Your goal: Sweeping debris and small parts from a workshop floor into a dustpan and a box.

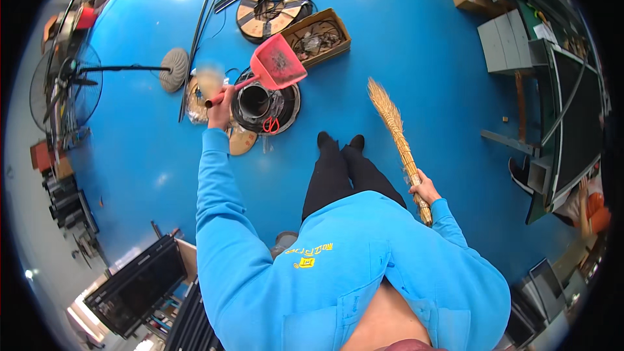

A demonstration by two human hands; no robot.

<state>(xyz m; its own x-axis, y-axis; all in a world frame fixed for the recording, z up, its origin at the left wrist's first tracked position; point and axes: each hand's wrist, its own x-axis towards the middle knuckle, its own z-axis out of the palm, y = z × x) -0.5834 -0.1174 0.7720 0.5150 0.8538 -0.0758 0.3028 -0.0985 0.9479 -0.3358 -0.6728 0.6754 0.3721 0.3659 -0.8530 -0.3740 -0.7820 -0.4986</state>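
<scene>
My left hand [221,109] is closed around the handle of a pink dustpan [276,62], held out ahead of me on the left. Dark dirt lies in its pan. Below the dustpan is a black cable reel [291,105] with red-handled scissors [271,125] on it. My right hand [426,188] grips the handle of a straw broom [393,120] at my right side. The broom's bristles point forward, away from me.
A cardboard box [341,45] of dark scraps and a wooden-faced spool [266,10] stand ahead. Left is a standing fan [68,78]; long black tubes [195,45] lie near it. A workbench [572,104] is on the right, with another person [588,205] beside it.
</scene>
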